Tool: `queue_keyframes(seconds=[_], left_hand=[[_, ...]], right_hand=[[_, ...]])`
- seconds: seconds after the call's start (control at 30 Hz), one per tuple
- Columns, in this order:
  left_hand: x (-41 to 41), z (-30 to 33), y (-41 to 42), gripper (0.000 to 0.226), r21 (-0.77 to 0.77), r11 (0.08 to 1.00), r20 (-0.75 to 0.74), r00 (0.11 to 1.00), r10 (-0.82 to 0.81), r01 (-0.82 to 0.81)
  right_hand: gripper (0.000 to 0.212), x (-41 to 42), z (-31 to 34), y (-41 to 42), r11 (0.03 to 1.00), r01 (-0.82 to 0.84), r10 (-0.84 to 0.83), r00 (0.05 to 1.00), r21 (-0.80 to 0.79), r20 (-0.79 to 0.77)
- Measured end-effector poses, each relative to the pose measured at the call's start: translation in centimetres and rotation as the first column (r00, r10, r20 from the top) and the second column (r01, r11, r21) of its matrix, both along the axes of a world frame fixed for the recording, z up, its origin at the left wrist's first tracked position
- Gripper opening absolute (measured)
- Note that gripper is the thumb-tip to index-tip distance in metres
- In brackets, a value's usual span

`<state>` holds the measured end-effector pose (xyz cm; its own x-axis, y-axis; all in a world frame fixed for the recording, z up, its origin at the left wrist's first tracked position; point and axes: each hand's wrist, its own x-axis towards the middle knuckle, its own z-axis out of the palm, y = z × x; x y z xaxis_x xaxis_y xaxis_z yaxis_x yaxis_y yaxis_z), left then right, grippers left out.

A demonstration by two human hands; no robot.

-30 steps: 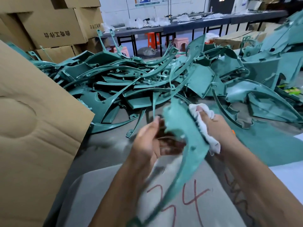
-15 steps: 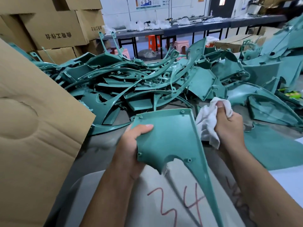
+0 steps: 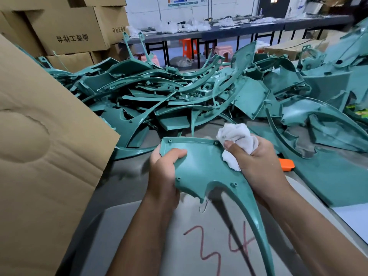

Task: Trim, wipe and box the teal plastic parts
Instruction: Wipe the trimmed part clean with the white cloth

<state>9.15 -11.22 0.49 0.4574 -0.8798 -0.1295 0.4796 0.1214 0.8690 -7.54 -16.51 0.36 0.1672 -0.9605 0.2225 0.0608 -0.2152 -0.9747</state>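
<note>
Teal part (image 3: 201, 166) held flat above the grey surface marked "34" (image 3: 179, 246), near side of the teal pile (image 3: 179, 100). Left hand (image 3: 164, 172) grips its left edge, thumb on top. Right hand (image 3: 256, 158) clenches a white rag (image 3: 235, 140) against its right corner. Cardboard flap (image 3: 43, 146) stands close on the left; orange tool (image 3: 286, 164) just right.

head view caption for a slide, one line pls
Left hand grips a teal plastic part while the right hand presses a white cloth to its corner, beside the heaped parts.
</note>
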Motion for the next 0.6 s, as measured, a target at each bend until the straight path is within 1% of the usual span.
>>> queue_keyframes(seconds=[0.07, 0.1, 0.17, 0.2, 0.27, 0.4, 0.43, 0.5, 0.53, 0.57, 0.6], left_hand=[[0.2, 0.0, 0.1, 0.015, -0.028, 0.997, -0.047, 0.997, 0.064, -0.065], [0.5, 0.0, 0.1, 0.019, -0.033, 0.994, -0.072, 0.992, 0.106, -0.109], [1.1, 0.0, -0.1, 0.030, -0.027, 0.983, -0.116, 0.977, 0.178, -0.182], [1.2, -0.1, -0.2, 0.030, -0.017, 0.976, -0.131, 0.968, 0.214, -0.218], [1.2, -0.2, -0.3, 0.024, 0.008, 0.958, -0.137, 0.949, 0.286, -0.287], [1.4, -0.6, -0.8, 0.022, 0.079, 0.907, -0.171, 0.891, 0.421, -0.413], [1.5, -0.6, -0.8, 0.026, 0.085, 0.899, -0.191, 0.879, 0.438, -0.429], [2.0, -0.5, -0.7, 0.036, 0.100, 0.895, -0.237, 0.863, 0.446, -0.435], [2.2, -0.3, -0.7, 0.035, 0.097, 0.903, -0.262, 0.865, 0.429, -0.418], [2.3, 0.0, -0.6, 0.029, 0.090, 0.914, -0.287, 0.868, 0.405, -0.397], [2.6, 0.3, -0.4, 0.021, 0.082, 0.919, -0.323, 0.862, 0.391, -0.386]], right_hand=[[0.006, -0.1, 0.2, 0.0, 0.994, -0.047, 0.049, 0.999, -0.094, 0.017], [0.004, -0.2, 0.2, 0.0, 0.989, -0.090, 0.092, 0.996, -0.119, 0.008], [0.007, -0.4, 0.3, 0.0, 0.978, -0.167, 0.164, 0.986, -0.124, -0.035], [0.005, -0.4, 0.4, -0.1, 0.973, -0.194, 0.188, 0.980, -0.121, -0.062], [0.009, -0.3, 0.3, -0.3, 0.965, -0.236, 0.227, 0.970, -0.111, -0.088], [0.025, 0.0, 0.3, -0.3, 0.952, -0.299, 0.295, 0.954, -0.068, -0.058], [0.025, 0.1, 0.2, -0.1, 0.952, -0.295, 0.291, 0.955, -0.084, -0.055], [0.016, 0.4, 0.2, 0.5, 0.959, -0.259, 0.260, 0.966, -0.117, -0.008], [0.013, 0.5, 0.2, 0.7, 0.967, -0.223, 0.229, 0.973, -0.119, 0.033], [0.013, 0.6, 0.3, 0.9, 0.980, -0.173, 0.182, 0.979, -0.097, 0.088], [0.011, 0.5, 0.5, 0.8, 0.993, -0.113, 0.117, 0.982, -0.037, 0.147]])
